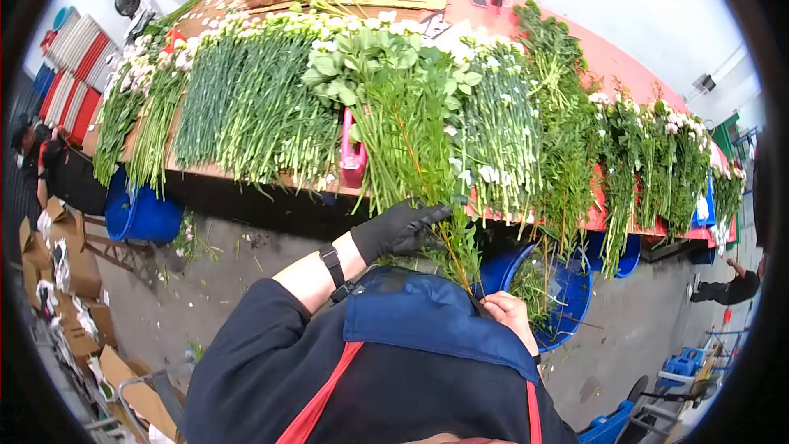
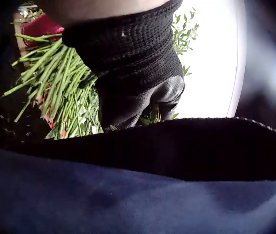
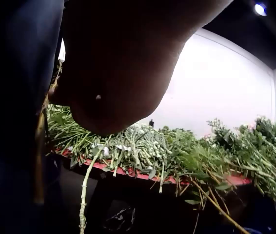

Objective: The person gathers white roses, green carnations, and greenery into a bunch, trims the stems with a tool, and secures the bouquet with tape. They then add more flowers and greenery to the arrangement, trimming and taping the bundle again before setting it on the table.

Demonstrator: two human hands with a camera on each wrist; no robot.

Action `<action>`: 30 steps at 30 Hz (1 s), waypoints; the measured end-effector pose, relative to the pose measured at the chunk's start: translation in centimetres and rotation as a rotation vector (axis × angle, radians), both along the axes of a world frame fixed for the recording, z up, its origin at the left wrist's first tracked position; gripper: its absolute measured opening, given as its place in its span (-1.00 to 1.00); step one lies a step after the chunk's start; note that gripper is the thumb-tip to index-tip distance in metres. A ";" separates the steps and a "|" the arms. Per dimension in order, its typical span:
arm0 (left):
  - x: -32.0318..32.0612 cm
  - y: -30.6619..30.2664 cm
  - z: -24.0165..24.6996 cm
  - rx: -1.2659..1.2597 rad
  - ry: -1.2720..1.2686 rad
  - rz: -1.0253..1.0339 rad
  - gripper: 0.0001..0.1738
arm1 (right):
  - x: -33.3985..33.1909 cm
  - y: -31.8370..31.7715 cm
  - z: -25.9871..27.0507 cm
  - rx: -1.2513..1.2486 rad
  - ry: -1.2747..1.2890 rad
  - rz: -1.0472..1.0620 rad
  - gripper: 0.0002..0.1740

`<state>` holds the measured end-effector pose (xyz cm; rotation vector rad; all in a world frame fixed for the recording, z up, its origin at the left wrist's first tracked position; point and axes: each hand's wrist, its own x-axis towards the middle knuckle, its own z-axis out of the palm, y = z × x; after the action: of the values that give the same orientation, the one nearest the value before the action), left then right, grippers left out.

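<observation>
In the head view a leafy green branch [image 1: 450, 238] runs from the person's front up over the table edge. The black-gloved left hand [image 1: 400, 230] grips its leafy part, with the fingers curled round it; in the left wrist view the glove [image 2: 138, 92] has leaves showing between its fingers. The bare right hand [image 1: 508, 311] pinches the lower end of the stem close to the apron [image 1: 436, 312]. In the right wrist view the right hand [image 3: 118, 92] is dark, and its fingertips are largely hidden beside a brown stem [image 3: 41, 141].
Bundles of flowers and greenery [image 1: 271, 99] lie along the table [image 1: 641, 74], their stems overhanging its near edge. A pink object [image 1: 353, 160] stands among them. Blue tubs [image 1: 141, 218] are below, one holding cuttings [image 1: 538, 292]. Cardboard boxes [image 1: 78, 263] lie at left; other people are farther off.
</observation>
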<state>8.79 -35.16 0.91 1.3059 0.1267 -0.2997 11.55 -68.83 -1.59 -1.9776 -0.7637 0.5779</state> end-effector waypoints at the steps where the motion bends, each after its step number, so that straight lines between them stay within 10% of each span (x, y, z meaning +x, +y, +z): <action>1: -0.4 0.9 -0.3 0.040 -0.037 -0.023 -0.49 | 0.1 0.7 -0.2 -0.007 -0.017 0.009 -0.91; 6: -2.3 4.0 -6.5 -0.395 -0.014 0.084 -0.56 | 0.2 4.0 -1.3 -0.067 -0.086 0.072 -0.91; 8: -3.6 3.9 -1.2 -0.651 -0.056 0.103 -0.60 | 0.0 5.3 -1.8 -0.108 -0.082 0.094 -0.91; 12: -5.1 6.1 -2.1 -0.298 -0.209 0.126 -0.57 | -1.0 7.9 -1.6 -0.175 -0.115 0.139 -0.89; 22: -4.4 5.8 -2.4 -0.817 -0.152 0.279 -0.50 | 1.2 10.3 -1.6 -0.163 -0.189 0.369 -0.76; 25: -3.6 6.8 -1.5 -0.527 0.014 0.349 -0.52 | 4.5 11.8 0.6 -0.216 0.021 0.437 -0.76; 30: -0.9 6.4 0.8 -0.302 0.027 0.413 -0.45 | 18.1 14.1 -0.1 -0.287 -0.164 -0.026 -0.73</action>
<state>7.92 -28.75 1.67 0.9486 0.3552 0.0182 29.68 -54.69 -1.69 -2.3182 -0.7874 0.5382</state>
